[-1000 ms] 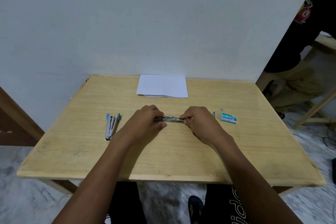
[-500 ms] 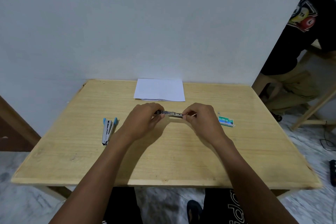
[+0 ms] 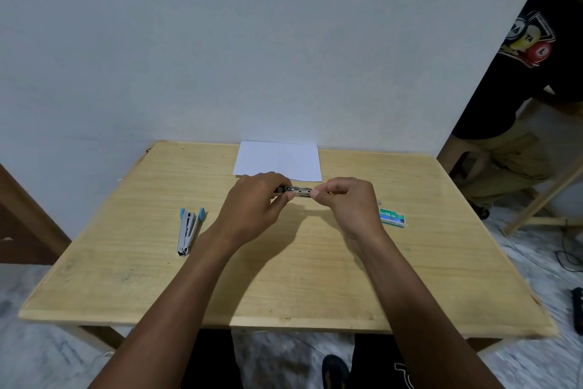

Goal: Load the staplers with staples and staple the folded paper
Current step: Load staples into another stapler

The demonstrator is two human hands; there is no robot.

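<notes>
A small metal stapler (image 3: 298,192) is held above the middle of the wooden table (image 3: 284,278). My left hand (image 3: 252,212) grips its left end and my right hand (image 3: 347,205) pinches its right end; both ends are hidden by my fingers. A second stapler (image 3: 188,230) with blue tips lies spread apart on the table to the left. The green staple box (image 3: 391,216) lies to the right of my right hand. White folded paper (image 3: 279,160) lies at the table's far edge against the wall.
A grey wall stands right behind the table. A person in a black shirt sits at the far right beside a wooden frame (image 3: 542,196). A cable and a black object (image 3: 578,309) lie on the marble floor to the right.
Both hands have lifted the stapler off the table and carried it farther away, toward the paper. The other stapler, box and paper have stayed put.
</notes>
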